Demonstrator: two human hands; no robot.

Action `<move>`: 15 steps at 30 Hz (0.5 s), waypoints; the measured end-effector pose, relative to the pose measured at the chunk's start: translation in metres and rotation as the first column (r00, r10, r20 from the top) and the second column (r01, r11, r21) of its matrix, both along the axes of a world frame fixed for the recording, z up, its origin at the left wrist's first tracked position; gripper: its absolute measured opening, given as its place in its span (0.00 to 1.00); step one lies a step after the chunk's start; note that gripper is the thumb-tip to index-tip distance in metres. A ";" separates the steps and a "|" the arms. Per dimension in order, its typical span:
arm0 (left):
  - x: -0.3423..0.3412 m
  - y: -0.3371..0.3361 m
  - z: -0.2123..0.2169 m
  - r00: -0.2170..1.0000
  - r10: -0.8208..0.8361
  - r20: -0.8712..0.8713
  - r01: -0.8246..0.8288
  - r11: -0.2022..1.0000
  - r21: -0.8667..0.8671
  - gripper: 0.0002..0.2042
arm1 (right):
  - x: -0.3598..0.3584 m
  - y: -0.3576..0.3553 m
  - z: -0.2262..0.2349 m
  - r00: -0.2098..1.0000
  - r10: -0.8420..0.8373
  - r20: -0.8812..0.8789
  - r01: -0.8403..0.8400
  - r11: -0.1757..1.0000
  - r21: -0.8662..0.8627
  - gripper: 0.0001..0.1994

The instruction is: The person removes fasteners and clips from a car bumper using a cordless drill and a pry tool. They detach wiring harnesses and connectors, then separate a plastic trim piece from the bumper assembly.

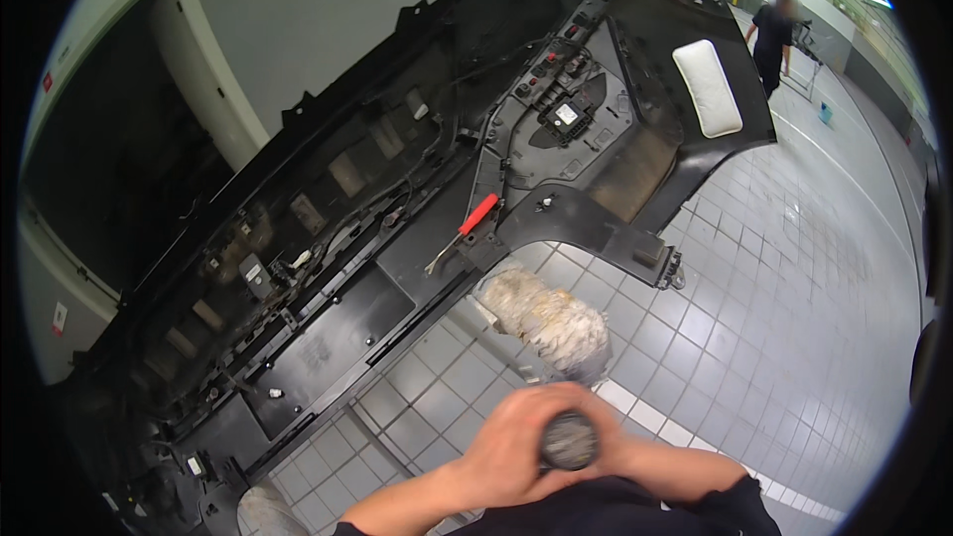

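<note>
Close to my body, my left hand (pixel 506 442) and my right hand (pixel 617 437) are wrapped round a dark cylinder (pixel 570 441). I see it end-on, with a mottled grey round face; its exact kind I cannot make out. Beyond my hands stretches a large black car bumper (pixel 342 313), its inner side up, carrying wiring, clips and a black module (pixel 566 117). A hand tool with a red handle (pixel 478 214) and a thin metal shaft lies across the bumper, apart from both hands.
A support with a worn, whitish wrapped pad (pixel 546 323) stands under the bumper's near edge; another wrapped end (pixel 268 511) shows lower left. A white oblong pad (pixel 707 89) rests at the bumper's far right. Another person (pixel 771 40) stands on the tiled floor (pixel 774 268), beside a wheeled stand.
</note>
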State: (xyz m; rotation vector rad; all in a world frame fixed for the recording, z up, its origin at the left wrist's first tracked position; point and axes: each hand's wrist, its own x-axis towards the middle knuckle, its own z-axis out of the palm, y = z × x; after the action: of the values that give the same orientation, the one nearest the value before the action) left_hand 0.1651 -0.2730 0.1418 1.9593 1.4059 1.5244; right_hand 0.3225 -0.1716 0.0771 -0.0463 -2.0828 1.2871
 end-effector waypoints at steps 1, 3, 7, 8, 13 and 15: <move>-0.008 0.010 0.009 0.985 0.021 -0.174 -0.023 1.000 -0.014 0.28 | 0.028 0.012 -0.009 0.993 -0.039 0.113 0.046 0.997 -0.059 0.39; -0.031 0.068 0.004 0.888 -0.046 -0.457 0.048 0.999 -0.008 0.24 | 0.098 0.025 -0.029 0.907 -0.383 0.173 0.396 0.917 -0.044 0.27; -0.138 0.175 -0.078 0.704 0.570 -0.424 -0.628 0.778 0.001 0.20 | 0.203 0.023 -0.041 0.414 -0.570 0.710 0.800 0.600 0.016 0.25; -0.162 0.191 -0.094 0.581 0.617 -0.530 -0.712 0.701 0.037 0.21 | 0.229 0.021 -0.048 0.253 -0.545 0.799 0.877 0.477 0.048 0.26; -0.214 0.242 -0.147 0.413 0.545 -0.730 -0.896 0.385 -0.220 0.13 | 0.369 0.036 -0.175 0.036 -0.530 0.847 0.964 0.243 0.111 0.28; -0.226 0.245 -0.164 0.246 0.581 -0.776 -0.924 0.382 -0.007 0.11 | 0.408 0.051 -0.218 0.025 -0.490 0.871 0.987 0.152 0.057 0.29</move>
State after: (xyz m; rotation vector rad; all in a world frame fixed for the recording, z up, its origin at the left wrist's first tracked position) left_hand -0.0608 -0.0283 -0.0223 1.4797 3.1206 0.3879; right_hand 0.7309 -0.1207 -0.1412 -2.1870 -1.3826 1.0358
